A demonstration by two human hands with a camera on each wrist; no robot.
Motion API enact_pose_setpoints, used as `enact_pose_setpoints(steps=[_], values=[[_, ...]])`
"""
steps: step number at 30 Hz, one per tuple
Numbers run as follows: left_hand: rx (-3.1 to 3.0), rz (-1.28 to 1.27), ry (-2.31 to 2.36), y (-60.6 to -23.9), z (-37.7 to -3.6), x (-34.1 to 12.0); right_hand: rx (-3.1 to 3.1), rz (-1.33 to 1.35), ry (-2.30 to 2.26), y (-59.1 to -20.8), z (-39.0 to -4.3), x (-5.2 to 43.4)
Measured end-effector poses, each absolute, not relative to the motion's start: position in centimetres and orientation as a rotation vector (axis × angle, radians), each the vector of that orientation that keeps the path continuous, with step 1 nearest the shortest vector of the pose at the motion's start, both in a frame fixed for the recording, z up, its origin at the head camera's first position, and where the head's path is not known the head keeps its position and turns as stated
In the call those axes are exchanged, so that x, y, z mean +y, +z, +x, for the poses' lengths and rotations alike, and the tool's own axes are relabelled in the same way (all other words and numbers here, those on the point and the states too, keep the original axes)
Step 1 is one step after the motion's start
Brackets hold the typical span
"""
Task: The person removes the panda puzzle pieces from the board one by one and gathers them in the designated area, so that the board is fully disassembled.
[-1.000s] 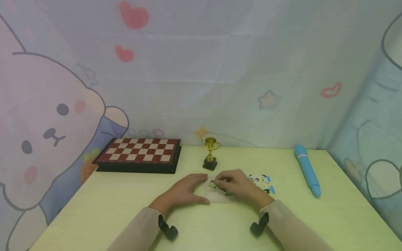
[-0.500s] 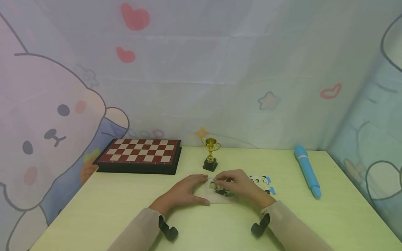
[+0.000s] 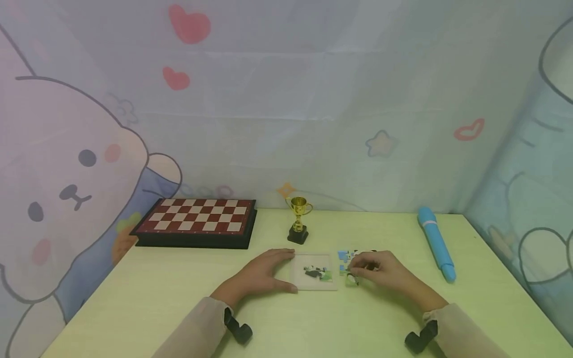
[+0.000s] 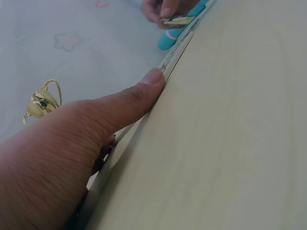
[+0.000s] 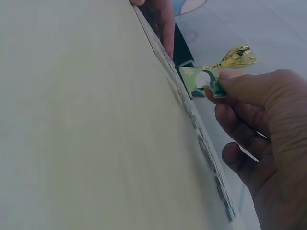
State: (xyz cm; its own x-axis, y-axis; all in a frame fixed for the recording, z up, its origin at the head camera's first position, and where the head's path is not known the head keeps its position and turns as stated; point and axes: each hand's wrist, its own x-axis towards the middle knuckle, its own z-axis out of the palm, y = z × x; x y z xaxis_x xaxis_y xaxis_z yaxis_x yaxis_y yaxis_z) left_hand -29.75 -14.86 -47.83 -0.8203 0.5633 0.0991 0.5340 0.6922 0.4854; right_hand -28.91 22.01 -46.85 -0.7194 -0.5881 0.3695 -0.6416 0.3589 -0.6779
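Observation:
My left hand [image 3: 264,272] rests at the left side of a pale, shallow puzzle tray [image 3: 309,285], fingers along the back and thumb at the front corner. A few joined puzzle pieces with a black, white and green picture [image 3: 319,272] lie in the tray's lower right part. To the right of it, my right hand [image 3: 380,268] pinches a green jigsaw puzzle piece [image 5: 195,81] between thumb and forefinger, tilted up off the table. Beneath and behind that hand lie loose panda-picture pieces [image 3: 343,255], partly hidden by it.
Behind the tray stands a small gold trophy cup [image 3: 298,219] on a black base. A red-and-white checkered chessboard box [image 3: 197,221] sits at the back left. At the right lies a blue microphone-shaped toy [image 3: 436,243]. A printed cloth backdrop [image 3: 313,114] rises along the table's back.
My right hand has moved right, from over the tray to the loose pieces, and now holds up a piece. The pieces in the tray are uncovered. My left hand has stayed put.

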Motion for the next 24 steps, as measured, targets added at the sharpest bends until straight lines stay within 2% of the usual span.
enact_pose_setpoints(steps=[6, 13, 24], values=[[2.832, 0.907, 0.812, -47.7, -29.7, -15.1, -2.479, 1.327, 1.181, -47.3, -28.0, 22.8], [2.819, 0.914, 0.820, -47.9, -29.7, -15.1, -2.501, 1.233, 1.014, -48.1, -27.6, 22.0], [2.826, 0.912, 0.802, -47.7, -29.8, -14.9, -2.450, 1.224, 0.945, -48.3, -27.4, 21.5]])
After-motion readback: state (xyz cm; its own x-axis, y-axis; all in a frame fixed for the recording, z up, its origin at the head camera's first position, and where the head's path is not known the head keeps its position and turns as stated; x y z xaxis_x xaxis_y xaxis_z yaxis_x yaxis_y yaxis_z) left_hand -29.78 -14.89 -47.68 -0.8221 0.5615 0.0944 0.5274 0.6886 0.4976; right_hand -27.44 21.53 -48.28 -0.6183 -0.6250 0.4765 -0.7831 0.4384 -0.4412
